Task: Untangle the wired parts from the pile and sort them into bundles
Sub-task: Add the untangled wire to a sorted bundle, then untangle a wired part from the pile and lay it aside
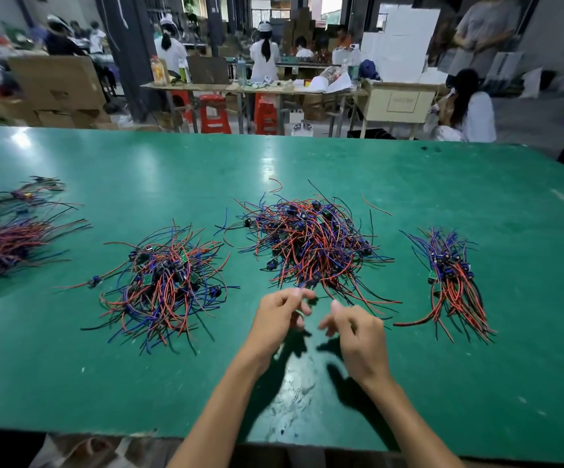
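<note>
A big tangled pile (311, 244) of red, blue and black wired parts with small black and green components lies mid-table. A second tangled pile (169, 282) lies to its left. On the right lies a sorted bundle (453, 278) with its wires running one way. My left hand (279, 315) sits at the big pile's front edge, thumb and fingertips pinched on a thin wire there. My right hand (356, 336) hovers beside it, index finger stretched toward the pile, other fingers loosely curled with nothing seen in them.
The green table (307, 393) carries more wire bundles (7, 244) at the far left edge. Its near edge runs just below my forearms. Beyond the far edge stand other workbenches, red stools (213, 113), cardboard boxes and several seated people.
</note>
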Available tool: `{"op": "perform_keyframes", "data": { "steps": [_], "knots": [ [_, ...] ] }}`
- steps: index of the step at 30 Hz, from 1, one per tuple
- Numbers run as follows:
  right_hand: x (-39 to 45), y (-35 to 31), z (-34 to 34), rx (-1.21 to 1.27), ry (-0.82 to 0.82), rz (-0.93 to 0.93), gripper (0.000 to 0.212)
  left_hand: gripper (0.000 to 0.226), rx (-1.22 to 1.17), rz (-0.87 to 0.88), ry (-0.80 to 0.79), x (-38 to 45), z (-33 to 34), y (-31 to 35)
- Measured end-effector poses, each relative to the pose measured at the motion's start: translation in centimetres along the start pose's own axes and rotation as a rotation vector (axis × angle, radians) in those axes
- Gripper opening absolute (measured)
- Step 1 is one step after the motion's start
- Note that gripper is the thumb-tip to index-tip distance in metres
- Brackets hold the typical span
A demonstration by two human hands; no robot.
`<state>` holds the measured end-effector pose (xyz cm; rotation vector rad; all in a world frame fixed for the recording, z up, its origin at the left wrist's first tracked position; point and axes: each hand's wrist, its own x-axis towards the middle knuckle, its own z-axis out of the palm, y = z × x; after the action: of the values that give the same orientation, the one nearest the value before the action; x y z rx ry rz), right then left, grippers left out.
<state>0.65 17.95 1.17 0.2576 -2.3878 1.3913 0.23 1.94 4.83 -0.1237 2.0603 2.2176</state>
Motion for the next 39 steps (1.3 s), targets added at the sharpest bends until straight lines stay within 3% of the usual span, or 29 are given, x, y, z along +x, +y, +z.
{"op": "perform_keyframes", "data": {
  "steps": [2, 4, 7, 14, 23, 25, 27, 30, 32, 35, 37, 39],
  "knots": [
    [1.1, -0.2, 0.1, 0.093, -0.109, 0.26, 0.049, 0.03, 0.121, 0.041, -0.096, -0.6, -0.8, 0.0],
    [2.1, -0.2, 0.1, 0.287, -0.137, 0.368, 0.046, 0.031, 0.23, 0.059, -0.181, -1.2, -1.3, -0.2],
    [2.7, -0.2, 0.0, 0.589, -0.093, 0.434, 0.038, 0.031, 0.324, 0.075, -0.217, -1.6, -2.1, -0.3],
    [2.4, 0.6, -0.1, 1.023, 0.05, 0.575, 0.032, 0.037, 0.281, -0.018, -0.131, -1.4, -3.2, -1.0],
    [1.7, 0.6, 0.0, 1.015, 0.068, 0.504, 0.026, 0.018, 0.47, 0.106, -0.097, -1.5, -3.7, -1.0],
    [1.7, 0.7, 0.1, 0.979, 0.027, 0.461, 0.027, 0.015, 0.546, 0.166, -0.066, -1.5, -4.0, -0.4],
    [1.7, 0.8, 0.1, 0.941, -0.001, 0.43, 0.034, 0.013, 0.451, 0.229, 0.058, -1.0, -4.8, 0.7],
    [1.7, 0.8, 0.0, 0.91, -0.005, 0.421, 0.041, 0.012, 0.193, 0.339, 0.392, 0.2, -7.4, 2.8],
    [1.5, 0.6, 0.3, 0.832, 0.02, 0.398, 0.03, 0.011, 0.169, 0.393, 0.621, 0.9, -9.6, 3.7],
    [1.2, 0.4, 1.2, 0.298, 0.157, 0.264, 0.024, 0.021, 0.401, 0.322, 0.972, 1.3, -13.2, 3.2],
    [1.0, 0.4, 1.5, -0.123, 0.29, 0.225, 0.035, 0.025, 0.614, 0.154, 1.028, 1.3, -14.7, 2.0],
    [1.1, 0.4, 1.5, -0.367, 0.265, 0.299, 0.044, 0.031, 0.754, 0.02, 1.009, 1.1, -15.0, 0.7]
  ]
}}
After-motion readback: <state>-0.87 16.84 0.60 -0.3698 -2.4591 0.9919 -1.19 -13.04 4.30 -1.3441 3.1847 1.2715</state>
